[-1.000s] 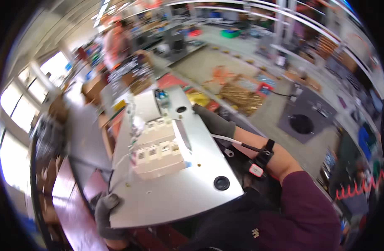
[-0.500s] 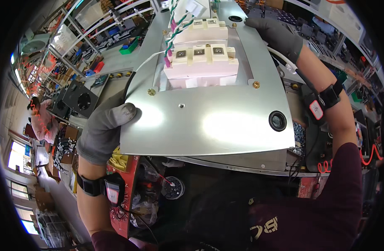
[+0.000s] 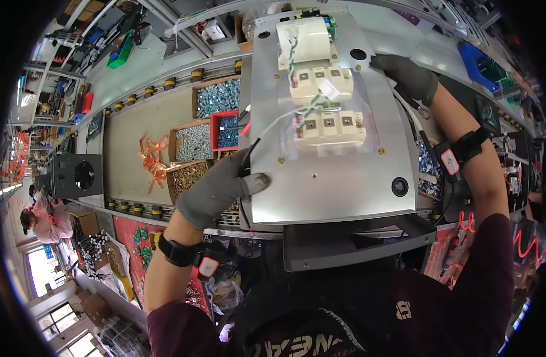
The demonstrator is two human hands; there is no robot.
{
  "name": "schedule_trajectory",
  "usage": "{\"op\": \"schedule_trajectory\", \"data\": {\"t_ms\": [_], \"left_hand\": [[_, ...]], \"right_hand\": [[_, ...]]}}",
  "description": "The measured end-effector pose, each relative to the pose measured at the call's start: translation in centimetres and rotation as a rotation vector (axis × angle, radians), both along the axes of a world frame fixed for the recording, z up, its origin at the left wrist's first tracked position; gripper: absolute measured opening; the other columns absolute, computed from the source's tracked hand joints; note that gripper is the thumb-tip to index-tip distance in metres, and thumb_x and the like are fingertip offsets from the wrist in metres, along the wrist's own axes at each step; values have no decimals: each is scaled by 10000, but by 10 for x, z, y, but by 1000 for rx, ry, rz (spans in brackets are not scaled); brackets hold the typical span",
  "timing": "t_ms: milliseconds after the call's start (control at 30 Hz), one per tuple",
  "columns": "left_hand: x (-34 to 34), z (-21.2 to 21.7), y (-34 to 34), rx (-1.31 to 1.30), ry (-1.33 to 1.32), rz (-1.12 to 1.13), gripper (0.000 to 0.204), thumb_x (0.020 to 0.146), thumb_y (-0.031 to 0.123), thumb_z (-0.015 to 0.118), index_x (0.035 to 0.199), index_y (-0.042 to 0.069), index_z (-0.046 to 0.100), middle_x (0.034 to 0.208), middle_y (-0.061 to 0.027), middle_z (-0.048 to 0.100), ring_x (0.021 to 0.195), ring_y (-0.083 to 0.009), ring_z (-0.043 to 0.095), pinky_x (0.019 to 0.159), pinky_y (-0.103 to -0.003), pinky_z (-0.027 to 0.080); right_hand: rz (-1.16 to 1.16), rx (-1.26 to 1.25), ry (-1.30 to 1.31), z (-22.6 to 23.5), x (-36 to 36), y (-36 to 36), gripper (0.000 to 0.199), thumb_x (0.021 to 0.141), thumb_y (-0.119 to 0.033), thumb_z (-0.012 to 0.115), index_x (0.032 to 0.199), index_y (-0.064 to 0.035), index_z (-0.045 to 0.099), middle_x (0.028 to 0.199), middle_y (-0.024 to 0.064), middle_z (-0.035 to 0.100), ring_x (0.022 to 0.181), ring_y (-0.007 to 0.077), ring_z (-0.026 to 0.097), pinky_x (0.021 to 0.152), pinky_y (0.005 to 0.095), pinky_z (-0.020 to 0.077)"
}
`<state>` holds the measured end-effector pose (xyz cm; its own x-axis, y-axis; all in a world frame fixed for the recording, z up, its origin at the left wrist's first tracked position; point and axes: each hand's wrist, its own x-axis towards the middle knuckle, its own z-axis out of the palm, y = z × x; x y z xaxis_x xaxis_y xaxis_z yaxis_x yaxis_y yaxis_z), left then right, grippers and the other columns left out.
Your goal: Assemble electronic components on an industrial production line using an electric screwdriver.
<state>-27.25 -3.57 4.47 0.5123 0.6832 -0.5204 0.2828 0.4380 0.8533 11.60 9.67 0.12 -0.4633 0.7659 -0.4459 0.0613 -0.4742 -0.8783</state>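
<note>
Grey-gloved left hand (image 3: pixel 216 187) and right hand (image 3: pixel 411 76), silver metal plate (image 3: pixel 332 184), cream modules (image 3: pixel 328 128), red bin (image 3: pixel 214 132).

Small white tag (image 3: pixel 329 90) tied on wires, lying over the pale blocks on the metal plate. White square labels with red edges on both black wrist bands (image 3: pixel 449 161) (image 3: pixel 208 267). Open brown cardboard boxes (image 3: pixel 193 141) of screws left of the plate, beside a red bin (image 3: pixel 224 132).

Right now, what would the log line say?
left hand: grips metal plate left edge | right hand: grips its right edge | white modules: on plate
</note>
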Motion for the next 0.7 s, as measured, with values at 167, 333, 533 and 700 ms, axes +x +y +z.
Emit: {"op": "schedule_trajectory", "data": {"t_ms": [167,333,533,700], "left_hand": [[12,-52,-9,-17,161,-99,552,809,234,699,1218,-46,457,947,-44,591,837,-78,517,735,-231,444],[24,-65,-25,25,97,-37,603,782,259,727,1207,-48,429,941,-74,591,741,-75,548,566,-213,468],[38,-75,-37,-92,134,-18,605,783,228,724,1219,-57,416,988,-86,588,856,-108,551,732,-254,483],[51,-68,-55,52,270,-29,520,760,344,718,1049,-32,504,813,-113,537,730,-152,504,653,-299,430]], "right_hand": [[43,137,-6,-50,20,-14,469,916,-357,539,1220,-2,504,1093,71,602,957,108,575,873,265,471],[7,88,-40,-73,32,-24,530,897,-379,570,1245,11,484,1121,84,596,994,104,562,900,266,452],[0,91,-37,-62,35,-21,470,895,-271,583,1246,23,477,1131,79,598,970,100,581,852,238,477],[-148,17,98,-50,33,-54,478,891,-201,572,1300,10,444,1176,106,575,1029,147,564,912,281,443]]}}
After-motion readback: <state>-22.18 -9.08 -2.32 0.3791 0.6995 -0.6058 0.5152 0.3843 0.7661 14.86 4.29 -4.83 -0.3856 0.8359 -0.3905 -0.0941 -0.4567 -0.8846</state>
